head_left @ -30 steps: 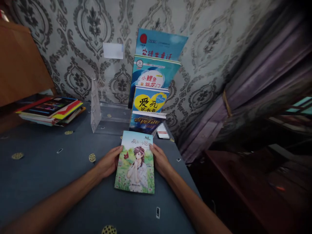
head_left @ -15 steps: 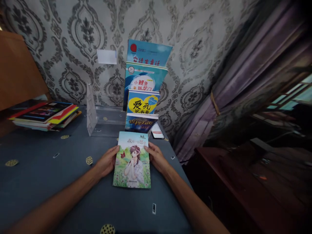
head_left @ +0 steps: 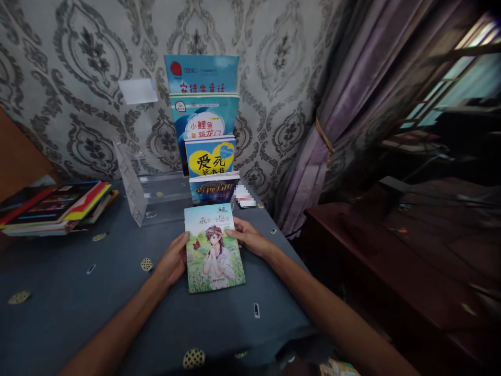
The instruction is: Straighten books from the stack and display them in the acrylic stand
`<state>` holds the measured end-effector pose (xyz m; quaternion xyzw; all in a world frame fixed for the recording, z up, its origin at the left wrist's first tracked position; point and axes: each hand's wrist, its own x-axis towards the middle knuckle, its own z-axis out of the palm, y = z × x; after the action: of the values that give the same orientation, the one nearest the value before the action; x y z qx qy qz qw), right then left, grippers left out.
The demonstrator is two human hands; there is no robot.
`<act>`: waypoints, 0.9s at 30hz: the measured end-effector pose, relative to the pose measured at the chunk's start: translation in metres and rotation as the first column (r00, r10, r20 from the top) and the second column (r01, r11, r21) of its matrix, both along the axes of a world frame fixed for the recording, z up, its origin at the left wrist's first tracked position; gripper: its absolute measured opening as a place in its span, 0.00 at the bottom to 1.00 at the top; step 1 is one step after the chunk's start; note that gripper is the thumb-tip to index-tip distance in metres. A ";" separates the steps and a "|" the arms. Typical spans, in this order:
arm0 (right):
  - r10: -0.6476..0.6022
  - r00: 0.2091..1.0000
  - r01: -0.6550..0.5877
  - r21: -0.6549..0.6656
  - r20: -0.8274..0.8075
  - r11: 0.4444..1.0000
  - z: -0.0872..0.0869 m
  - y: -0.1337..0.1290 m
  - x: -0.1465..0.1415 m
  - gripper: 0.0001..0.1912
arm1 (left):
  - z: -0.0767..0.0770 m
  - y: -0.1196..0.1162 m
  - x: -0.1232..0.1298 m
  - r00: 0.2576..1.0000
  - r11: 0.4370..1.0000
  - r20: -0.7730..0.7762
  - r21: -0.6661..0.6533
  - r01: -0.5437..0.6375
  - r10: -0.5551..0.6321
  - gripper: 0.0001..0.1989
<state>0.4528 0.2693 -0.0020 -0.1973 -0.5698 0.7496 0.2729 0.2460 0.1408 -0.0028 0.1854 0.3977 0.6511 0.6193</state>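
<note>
Both hands hold a book with a light blue and green cover (head_left: 215,256), which shows a drawn figure and a red butterfly. My left hand (head_left: 175,258) grips its left edge, thumb on the cover. On its right edge my right hand (head_left: 249,237) is closed, with the thumb on the front. Just behind, a clear tiered rack (head_left: 131,183) carries a column of books on its right side: a dark blue one (head_left: 214,190), a blue and yellow one (head_left: 210,158), a teal one (head_left: 205,117) and a blue one (head_left: 203,73) at the top.
A stack of books (head_left: 55,206) lies at the left on the grey-blue tablecloth (head_left: 129,292). A white card (head_left: 138,91) stands up behind the rack. Beside the rack's right side is a small, partly blurred item (head_left: 245,197). A purple curtain (head_left: 332,115) and dark red furniture (head_left: 376,261) are at the right.
The view has turned to the right, so the rack and stack appear further left. The book is still in both hands, now tilted the other way and closer to the rack's front in the picture.
</note>
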 end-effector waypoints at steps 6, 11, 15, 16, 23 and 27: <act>0.007 1.000 -0.007 -0.031 -0.003 0.999 0.004 -0.004 0.002 0.27 | 0.006 0.001 0.007 0.999 1.000 -0.041 -0.008 -0.007 0.007 0.10; -0.099 0.995 0.099 -0.023 0.015 0.995 0.004 -0.002 0.001 0.26 | 0.010 0.002 0.011 0.998 1.000 -0.064 -0.019 0.004 -0.005 0.08; -0.227 0.974 0.227 -0.027 0.021 0.973 0.002 0.002 0.000 0.26 | 0.010 0.012 0.009 0.994 0.999 -0.107 0.001 0.035 -0.035 0.11; -0.250 0.968 0.251 -0.030 0.022 0.968 0.001 0.003 0.000 0.26 | 0.010 0.016 0.009 0.992 0.999 -0.121 0.005 0.044 -0.043 0.12; -0.299 0.954 0.300 -0.052 0.017 0.953 0.000 0.004 -0.002 0.26 | 0.012 0.032 0.011 0.985 1.000 -0.174 0.011 0.002 0.000 0.14; -0.290 0.957 0.288 -0.099 -0.004 0.953 0.003 0.006 -0.001 0.26 | 0.014 0.023 0.004 0.974 0.999 -0.219 -0.023 0.048 -0.052 0.14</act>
<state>0.4519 0.2752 0.0012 -0.2845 -0.4950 0.7305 0.3748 0.2500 0.1635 0.0112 0.2607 0.4648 0.6071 0.5894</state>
